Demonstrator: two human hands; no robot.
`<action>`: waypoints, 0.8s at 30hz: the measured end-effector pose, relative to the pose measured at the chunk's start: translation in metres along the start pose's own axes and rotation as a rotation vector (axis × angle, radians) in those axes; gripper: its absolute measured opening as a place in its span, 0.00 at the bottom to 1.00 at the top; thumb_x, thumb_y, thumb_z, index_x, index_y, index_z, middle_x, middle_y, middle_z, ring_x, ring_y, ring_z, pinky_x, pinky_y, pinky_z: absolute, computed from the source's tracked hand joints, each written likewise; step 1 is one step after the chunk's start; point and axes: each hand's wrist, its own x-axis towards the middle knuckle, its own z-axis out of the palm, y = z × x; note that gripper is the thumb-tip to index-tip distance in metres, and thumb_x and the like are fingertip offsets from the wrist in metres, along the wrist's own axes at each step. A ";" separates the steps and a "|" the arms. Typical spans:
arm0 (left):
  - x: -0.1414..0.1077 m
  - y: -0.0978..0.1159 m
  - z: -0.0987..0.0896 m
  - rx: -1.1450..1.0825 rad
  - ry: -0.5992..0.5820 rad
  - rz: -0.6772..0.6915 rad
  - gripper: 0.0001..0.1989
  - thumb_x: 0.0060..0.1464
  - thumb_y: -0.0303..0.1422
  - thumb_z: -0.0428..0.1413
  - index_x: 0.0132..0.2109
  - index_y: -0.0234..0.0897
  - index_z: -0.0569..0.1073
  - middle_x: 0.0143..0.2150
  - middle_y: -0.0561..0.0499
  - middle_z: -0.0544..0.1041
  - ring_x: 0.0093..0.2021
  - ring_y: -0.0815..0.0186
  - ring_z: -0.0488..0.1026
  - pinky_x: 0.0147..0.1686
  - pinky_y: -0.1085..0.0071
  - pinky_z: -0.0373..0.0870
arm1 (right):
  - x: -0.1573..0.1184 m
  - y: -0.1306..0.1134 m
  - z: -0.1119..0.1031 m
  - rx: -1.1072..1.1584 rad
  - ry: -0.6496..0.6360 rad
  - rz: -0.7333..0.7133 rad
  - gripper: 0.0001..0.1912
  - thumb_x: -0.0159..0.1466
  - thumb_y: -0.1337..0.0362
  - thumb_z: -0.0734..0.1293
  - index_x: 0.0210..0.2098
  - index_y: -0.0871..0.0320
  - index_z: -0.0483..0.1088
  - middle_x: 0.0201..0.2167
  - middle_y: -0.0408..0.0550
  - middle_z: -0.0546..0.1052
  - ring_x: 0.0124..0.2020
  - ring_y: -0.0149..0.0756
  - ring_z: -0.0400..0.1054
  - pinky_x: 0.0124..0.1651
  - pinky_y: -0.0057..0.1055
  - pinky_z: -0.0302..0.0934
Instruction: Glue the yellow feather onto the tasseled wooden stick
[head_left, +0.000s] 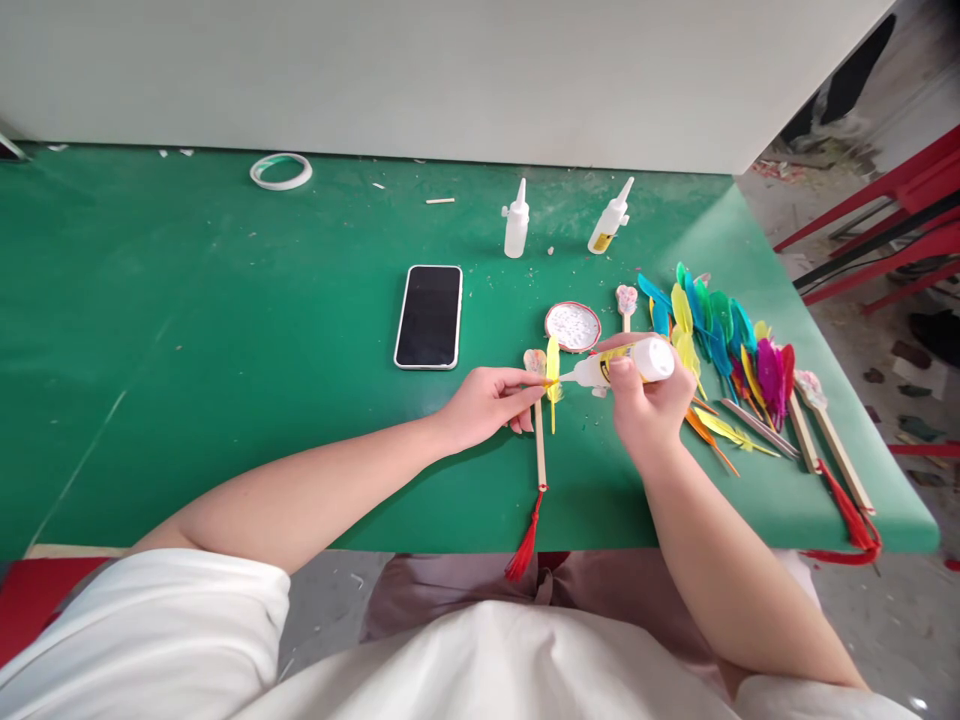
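Here the right hand [646, 400] is closed around a small glue bottle [626, 364], laid sideways with its nozzle meeting a yellow feather [553, 372]. The left hand [491, 402] pinches that feather against a wooden stick [539, 440] lying on the green table [225, 350]. The feather is judged very light, soft and easily bent, best held at its quill. Loose coloured feathers [720, 335] lie just beside the right hand.
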 end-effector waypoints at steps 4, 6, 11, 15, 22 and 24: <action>0.000 -0.002 0.000 -0.008 -0.007 0.015 0.14 0.53 0.35 0.55 0.45 0.31 0.73 0.18 0.54 0.72 0.20 0.74 0.70 0.21 0.80 0.69 | 0.001 0.000 0.000 -0.005 0.041 0.048 0.12 0.57 0.55 0.63 0.27 0.57 0.70 0.22 0.43 0.71 0.22 0.30 0.64 0.25 0.29 0.58; 0.000 -0.002 -0.001 -0.023 -0.010 0.013 0.14 0.53 0.35 0.55 0.45 0.32 0.73 0.19 0.54 0.72 0.20 0.74 0.70 0.21 0.80 0.70 | 0.003 0.003 -0.001 -0.021 0.106 0.087 0.13 0.58 0.54 0.63 0.27 0.57 0.70 0.21 0.43 0.70 0.21 0.30 0.63 0.24 0.29 0.58; 0.000 -0.003 -0.001 -0.033 -0.006 -0.004 0.15 0.52 0.36 0.56 0.45 0.31 0.73 0.19 0.54 0.72 0.20 0.74 0.70 0.22 0.79 0.70 | 0.005 0.006 -0.002 -0.027 0.179 0.118 0.15 0.58 0.52 0.62 0.27 0.57 0.71 0.20 0.44 0.69 0.20 0.30 0.62 0.22 0.30 0.57; 0.000 -0.002 -0.001 -0.026 -0.009 -0.003 0.15 0.53 0.36 0.55 0.45 0.32 0.73 0.19 0.54 0.72 0.20 0.74 0.70 0.22 0.80 0.69 | 0.003 0.003 -0.001 -0.005 0.129 0.094 0.15 0.58 0.52 0.62 0.26 0.58 0.71 0.19 0.43 0.68 0.20 0.29 0.61 0.21 0.29 0.56; 0.000 -0.002 -0.001 -0.036 -0.015 0.009 0.13 0.53 0.34 0.55 0.44 0.32 0.73 0.19 0.54 0.72 0.20 0.74 0.70 0.22 0.80 0.69 | 0.005 0.008 -0.002 0.062 0.152 0.221 0.18 0.59 0.50 0.61 0.26 0.58 0.71 0.19 0.43 0.67 0.20 0.30 0.61 0.21 0.30 0.56; 0.000 -0.002 -0.001 -0.038 -0.016 0.013 0.13 0.53 0.34 0.55 0.44 0.32 0.73 0.19 0.54 0.72 0.20 0.74 0.70 0.22 0.80 0.69 | 0.006 0.011 -0.002 0.070 0.163 0.248 0.18 0.59 0.49 0.60 0.26 0.57 0.70 0.18 0.43 0.65 0.18 0.30 0.60 0.20 0.30 0.54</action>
